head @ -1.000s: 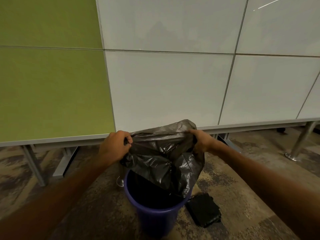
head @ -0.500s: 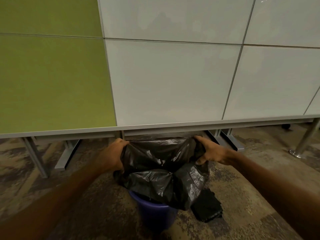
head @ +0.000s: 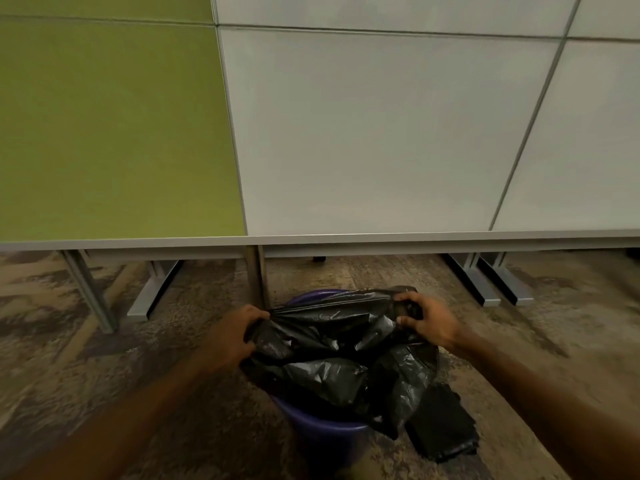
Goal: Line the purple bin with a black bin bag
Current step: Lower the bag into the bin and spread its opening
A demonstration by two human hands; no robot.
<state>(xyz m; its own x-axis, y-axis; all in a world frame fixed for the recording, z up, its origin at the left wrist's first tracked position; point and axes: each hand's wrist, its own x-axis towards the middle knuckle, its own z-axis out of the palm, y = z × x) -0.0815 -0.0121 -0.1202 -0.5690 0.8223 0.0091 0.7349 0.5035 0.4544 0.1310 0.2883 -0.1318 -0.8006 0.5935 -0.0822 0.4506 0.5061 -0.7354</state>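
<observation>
Here the purple bin (head: 322,424) stands on the patterned carpet (head: 104,375), just in front of a partition whose panels are green (head: 110,133) at the left and pale grey (head: 381,133) at the right. Only two bits of the bin show: its near wall under the plastic and a sliver of its far rim behind it. The black bin bag (head: 332,362) is bunched over the bin's mouth, crumpled and glossy, with its lower folds sunk inside and one flap hanging over the rim on the right.

The left hand (head: 232,337) is closed on the bag's left edge, fingers curled into the plastic beside the left rim. The right hand (head: 427,322) is clenched on the bag's upper right edge, with a pinch of plastic gathered between thumb and fingers above the far right rim. Between the two hands the bag's top edge is pulled taut in a roughly straight line across the bin.

A flat stack of folded black bags (head: 440,424) lies on the carpet just beside the bin on its right, partly under the hanging flap. A metal post (head: 258,275) of the partition stands right behind the bin.
</observation>
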